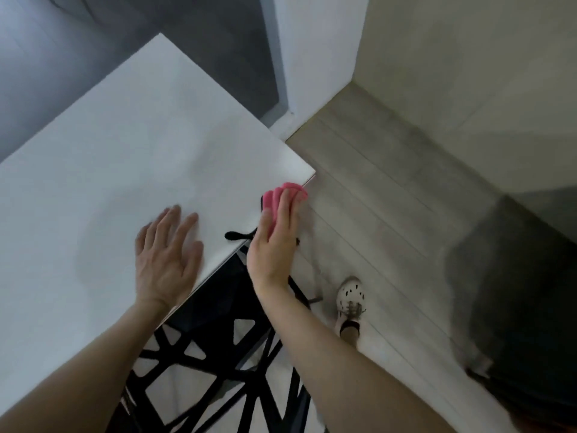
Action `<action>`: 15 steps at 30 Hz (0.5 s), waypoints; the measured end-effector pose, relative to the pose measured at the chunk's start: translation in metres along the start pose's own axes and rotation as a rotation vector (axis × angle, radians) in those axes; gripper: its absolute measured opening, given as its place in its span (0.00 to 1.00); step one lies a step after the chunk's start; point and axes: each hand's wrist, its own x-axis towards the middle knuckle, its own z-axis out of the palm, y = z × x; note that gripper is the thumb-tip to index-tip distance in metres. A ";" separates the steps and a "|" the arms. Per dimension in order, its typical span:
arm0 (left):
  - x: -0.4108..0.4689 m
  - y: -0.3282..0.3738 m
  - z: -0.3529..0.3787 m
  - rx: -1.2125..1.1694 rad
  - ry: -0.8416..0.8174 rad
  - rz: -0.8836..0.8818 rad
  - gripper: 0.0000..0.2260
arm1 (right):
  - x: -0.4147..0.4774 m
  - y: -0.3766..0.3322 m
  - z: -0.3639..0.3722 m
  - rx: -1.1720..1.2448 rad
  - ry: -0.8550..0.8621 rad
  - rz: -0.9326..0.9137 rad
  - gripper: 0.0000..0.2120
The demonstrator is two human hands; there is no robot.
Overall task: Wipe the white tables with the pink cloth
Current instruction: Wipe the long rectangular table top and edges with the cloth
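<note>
A white table point(131, 157) fills the left half of the view, its near right corner pointing toward the floor. My left hand point(168, 257) lies flat on the tabletop near the front edge, fingers spread and straight. My right hand point(274, 245) presses the bunched pink cloth point(282, 195) against the table's front edge close to that corner. Its fingers lie straight over the cloth, and pink folds stick out past the fingertips.
A black chair point(218, 370) with a web-like back stands under the table's front edge. My foot in a white perforated shoe point(351, 300) is on the pale plank floor point(390, 189). A white wall corner point(312, 57) rises beyond the table. A dark blurred shape point(515, 307) sits at right.
</note>
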 end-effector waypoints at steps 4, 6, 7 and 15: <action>-0.001 0.004 -0.001 -0.045 0.049 -0.013 0.25 | -0.038 0.010 0.029 -0.007 0.019 -0.042 0.25; -0.001 0.003 0.000 -0.076 0.077 -0.009 0.25 | -0.014 0.017 0.025 -0.025 0.072 -0.084 0.24; -0.001 0.002 0.001 -0.086 0.085 -0.003 0.25 | 0.006 0.019 0.019 -0.035 0.114 -0.096 0.24; -0.001 0.003 0.001 -0.084 0.085 -0.017 0.24 | -0.046 0.025 0.058 0.026 0.184 -0.112 0.29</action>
